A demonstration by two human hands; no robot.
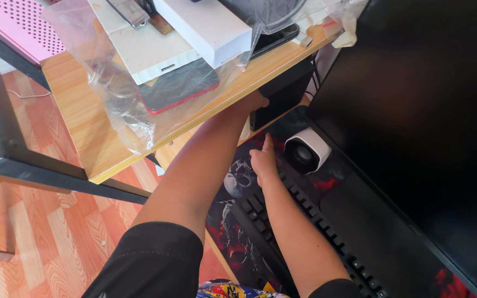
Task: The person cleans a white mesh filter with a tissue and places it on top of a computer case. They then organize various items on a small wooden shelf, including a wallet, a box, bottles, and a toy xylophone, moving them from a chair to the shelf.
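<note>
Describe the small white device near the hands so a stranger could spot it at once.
Start at the big dark monitor on the right. At its lower left edge, on the printed mat beside the black keyboard, sits the speaker: a white rounded box with a dark round face, right of the right hand.

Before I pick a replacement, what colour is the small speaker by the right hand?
White shell with a black front, on the small speaker; only the head view shows it.

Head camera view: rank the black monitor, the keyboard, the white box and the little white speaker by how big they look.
1. black monitor
2. keyboard, partly hidden by the arms
3. white box, cut off by the frame, so its place against the keyboard is unsure
4. white speaker
</note>
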